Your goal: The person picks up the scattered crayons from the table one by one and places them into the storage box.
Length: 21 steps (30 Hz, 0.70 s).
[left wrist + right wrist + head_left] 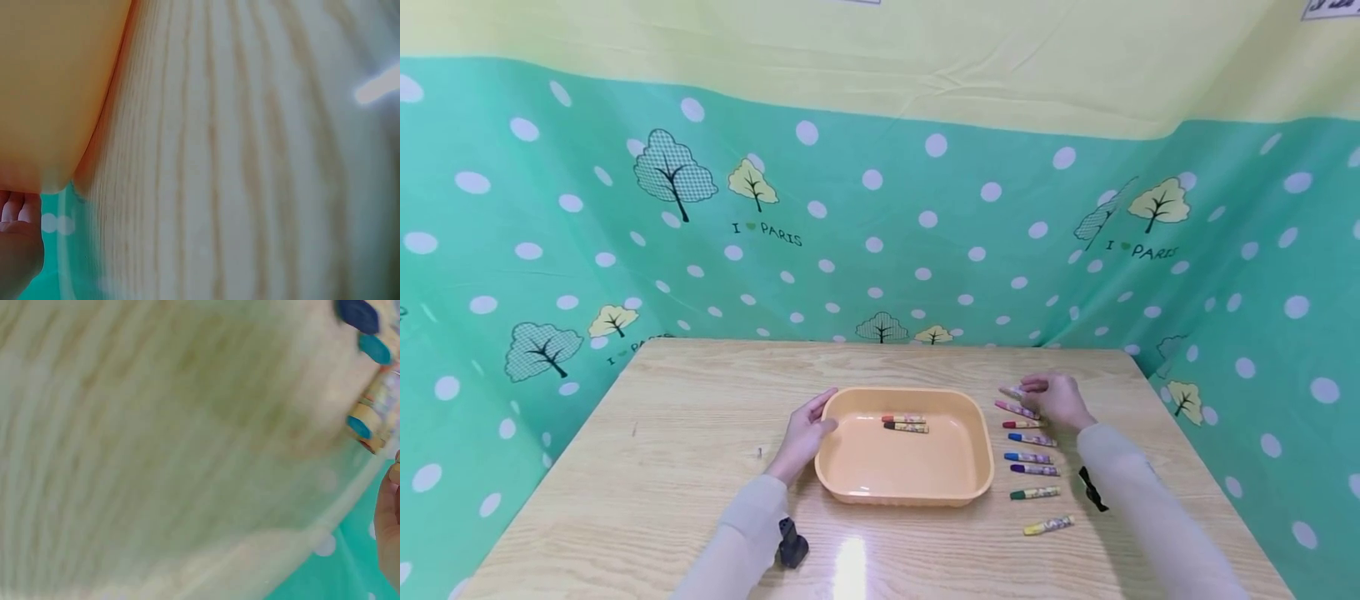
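Beside the tray (895, 475) on the counter (700, 425), the right hand (1060, 402) pinches the farthest crayon (1011, 392), likely collecting it; the left hand (803, 437) grips the tray. Next probably calls for lifting it in beside two crayons (906, 427).

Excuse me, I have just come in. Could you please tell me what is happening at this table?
A person's left hand holds the left rim of a peach tray, which contains an orange-red crayon and a black-tipped crayon. The right hand is at the farthest crayon on the table, right of the tray; whether it is gripped is unclear. Seven more crayons lie in a rough column.
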Each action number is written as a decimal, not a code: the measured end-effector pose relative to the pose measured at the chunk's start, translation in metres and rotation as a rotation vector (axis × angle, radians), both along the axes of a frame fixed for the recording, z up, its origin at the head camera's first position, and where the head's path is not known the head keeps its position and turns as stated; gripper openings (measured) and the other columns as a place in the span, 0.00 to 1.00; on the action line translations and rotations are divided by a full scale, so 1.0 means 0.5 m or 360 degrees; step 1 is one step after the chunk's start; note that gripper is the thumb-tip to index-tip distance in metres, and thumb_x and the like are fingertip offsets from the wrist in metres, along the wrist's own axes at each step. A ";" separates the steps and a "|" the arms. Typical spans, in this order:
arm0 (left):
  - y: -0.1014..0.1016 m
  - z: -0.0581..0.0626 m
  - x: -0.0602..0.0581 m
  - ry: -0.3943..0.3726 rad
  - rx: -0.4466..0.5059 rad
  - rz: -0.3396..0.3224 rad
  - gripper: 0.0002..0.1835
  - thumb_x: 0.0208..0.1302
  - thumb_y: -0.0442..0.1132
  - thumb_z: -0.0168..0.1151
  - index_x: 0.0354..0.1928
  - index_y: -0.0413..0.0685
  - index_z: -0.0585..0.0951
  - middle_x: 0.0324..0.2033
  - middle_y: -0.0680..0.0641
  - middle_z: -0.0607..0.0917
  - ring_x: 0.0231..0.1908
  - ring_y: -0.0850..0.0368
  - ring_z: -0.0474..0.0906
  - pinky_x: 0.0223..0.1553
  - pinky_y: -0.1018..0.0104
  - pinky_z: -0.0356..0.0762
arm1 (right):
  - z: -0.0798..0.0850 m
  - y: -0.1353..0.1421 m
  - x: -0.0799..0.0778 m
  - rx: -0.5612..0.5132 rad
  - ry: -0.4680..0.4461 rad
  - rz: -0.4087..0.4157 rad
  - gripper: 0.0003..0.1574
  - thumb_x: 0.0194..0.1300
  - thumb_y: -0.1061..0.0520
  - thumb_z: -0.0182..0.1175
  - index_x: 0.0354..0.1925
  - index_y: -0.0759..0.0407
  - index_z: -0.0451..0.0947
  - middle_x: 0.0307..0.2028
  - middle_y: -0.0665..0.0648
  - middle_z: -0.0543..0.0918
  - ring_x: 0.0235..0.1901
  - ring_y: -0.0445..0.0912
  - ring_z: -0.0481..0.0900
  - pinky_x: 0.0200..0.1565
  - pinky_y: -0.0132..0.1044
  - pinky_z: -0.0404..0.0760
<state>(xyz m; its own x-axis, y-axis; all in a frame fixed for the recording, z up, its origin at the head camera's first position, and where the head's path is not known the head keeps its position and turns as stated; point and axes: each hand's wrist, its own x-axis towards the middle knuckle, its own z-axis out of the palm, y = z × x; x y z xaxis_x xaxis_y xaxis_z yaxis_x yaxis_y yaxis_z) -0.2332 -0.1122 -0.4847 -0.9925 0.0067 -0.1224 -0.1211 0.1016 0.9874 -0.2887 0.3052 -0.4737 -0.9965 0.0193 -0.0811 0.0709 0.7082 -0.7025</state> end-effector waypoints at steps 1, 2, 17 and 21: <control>0.000 -0.001 0.000 0.0001 -0.0003 0.0000 0.31 0.55 0.25 0.51 0.64 0.45 0.65 0.62 0.38 0.69 0.60 0.45 0.68 0.58 0.58 0.71 | 0.007 -0.002 0.003 -0.0005 0.0003 0.0005 0.21 0.59 0.61 0.60 0.51 0.65 0.75 0.47 0.65 0.80 0.46 0.55 0.79 0.47 0.43 0.82; 0.001 -0.002 0.000 -0.0001 -0.0004 0.0002 0.31 0.55 0.25 0.51 0.64 0.45 0.65 0.62 0.38 0.69 0.59 0.45 0.69 0.58 0.58 0.72 | 0.014 -0.005 0.006 -0.0005 0.0019 0.0021 0.21 0.59 0.61 0.59 0.51 0.66 0.74 0.47 0.66 0.80 0.47 0.56 0.79 0.48 0.44 0.81; 0.001 -0.004 0.001 0.0032 -0.0015 -0.0021 0.31 0.55 0.25 0.50 0.64 0.43 0.65 0.61 0.36 0.69 0.60 0.44 0.68 0.59 0.57 0.71 | 0.097 -0.099 0.047 -0.0214 0.0111 0.0150 0.22 0.56 0.61 0.63 0.50 0.65 0.77 0.44 0.64 0.82 0.41 0.51 0.82 0.43 0.39 0.84; 0.001 -0.002 0.001 0.0036 -0.0010 -0.0024 0.31 0.56 0.25 0.50 0.64 0.44 0.65 0.61 0.37 0.69 0.60 0.43 0.68 0.59 0.57 0.70 | 0.107 -0.135 0.064 -0.0333 0.0085 0.0191 0.22 0.55 0.63 0.63 0.50 0.67 0.76 0.43 0.65 0.82 0.39 0.48 0.83 0.40 0.40 0.85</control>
